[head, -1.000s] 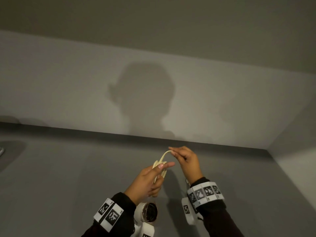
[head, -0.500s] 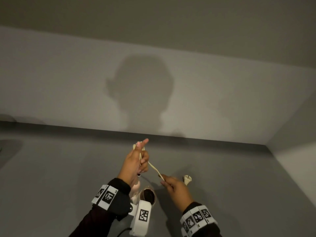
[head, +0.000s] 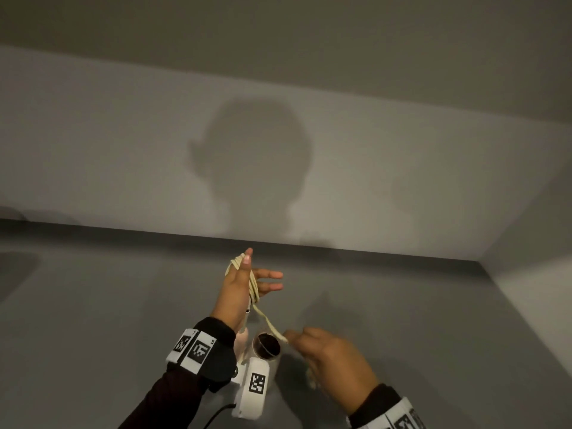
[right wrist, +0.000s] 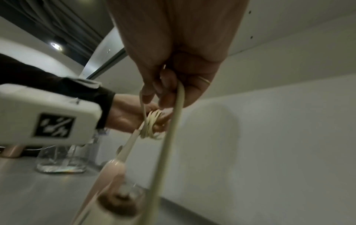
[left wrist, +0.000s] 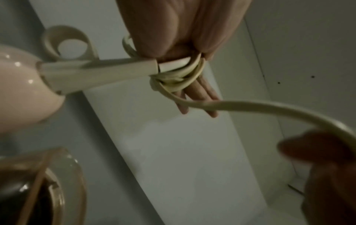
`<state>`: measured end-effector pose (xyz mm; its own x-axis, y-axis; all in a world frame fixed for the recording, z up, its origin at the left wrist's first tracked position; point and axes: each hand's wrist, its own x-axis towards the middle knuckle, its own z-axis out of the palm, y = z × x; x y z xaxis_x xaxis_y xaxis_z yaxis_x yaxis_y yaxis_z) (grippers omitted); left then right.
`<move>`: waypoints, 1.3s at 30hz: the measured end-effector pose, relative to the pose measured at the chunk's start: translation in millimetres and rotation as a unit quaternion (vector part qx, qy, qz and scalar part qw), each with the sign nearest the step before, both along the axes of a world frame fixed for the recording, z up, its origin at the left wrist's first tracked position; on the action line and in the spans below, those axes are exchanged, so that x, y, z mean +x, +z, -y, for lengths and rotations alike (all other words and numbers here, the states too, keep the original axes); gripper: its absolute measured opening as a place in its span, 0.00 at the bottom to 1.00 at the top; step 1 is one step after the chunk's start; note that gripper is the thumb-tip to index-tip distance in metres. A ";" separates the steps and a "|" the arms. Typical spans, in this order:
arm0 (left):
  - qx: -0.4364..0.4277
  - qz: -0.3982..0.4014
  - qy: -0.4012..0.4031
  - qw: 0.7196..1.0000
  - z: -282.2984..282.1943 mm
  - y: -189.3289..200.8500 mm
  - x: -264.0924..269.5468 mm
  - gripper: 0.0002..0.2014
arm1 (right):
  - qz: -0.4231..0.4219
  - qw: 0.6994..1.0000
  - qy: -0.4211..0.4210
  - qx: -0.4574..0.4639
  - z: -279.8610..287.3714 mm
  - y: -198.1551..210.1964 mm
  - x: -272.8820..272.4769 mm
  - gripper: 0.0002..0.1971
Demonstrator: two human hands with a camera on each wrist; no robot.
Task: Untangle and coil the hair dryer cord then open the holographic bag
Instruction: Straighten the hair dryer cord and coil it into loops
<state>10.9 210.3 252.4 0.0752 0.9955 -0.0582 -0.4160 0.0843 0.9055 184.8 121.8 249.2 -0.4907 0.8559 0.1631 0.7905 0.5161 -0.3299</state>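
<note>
My left hand [head: 258, 278] is raised, thumb up and fingers straight, with the cream cord [head: 254, 289] wound round it in several turns [left wrist: 179, 76]. The pink hair dryer [head: 242, 338] hangs from those turns just under the wrist, its dark nozzle [head: 266, 349] facing up. One free strand [head: 269, 325] runs down and right to my right hand [head: 297, 339], which pinches it between thumb and fingers [right wrist: 165, 92]. The right wrist view shows the coil [right wrist: 152, 123] on the left hand and a clear, rainbow-glinting bag [right wrist: 61, 159] standing on the table behind the left wrist.
The grey table [head: 93, 335] runs back to a pale wall [head: 123, 165], and a second wall [head: 541, 305] closes the right side. The left wrist camera box [head: 252, 388] hangs beside the dryer. Something pale and blurred lies under my right hand.
My right hand has come down from the top of the loop to below and right of the left hand, drawing the cord. The left hand has turned upright and spread its fingers.
</note>
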 end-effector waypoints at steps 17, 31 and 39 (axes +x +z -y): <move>0.081 -0.183 -0.205 0.958 43.6 7.8 20.6 0.14 | -0.136 0.990 -0.033 0.031 -52.6 57.3 31.8 0.05; -0.005 0.066 -0.254 0.965 39.0 2.4 6.3 0.19 | -0.269 0.946 -0.157 -0.088 -102.9 6.4 30.2 0.09; -0.040 0.235 -0.231 0.943 21.7 -4.7 -2.4 0.18 | -0.403 0.847 -0.090 -0.335 -59.9 -26.2 -8.4 0.15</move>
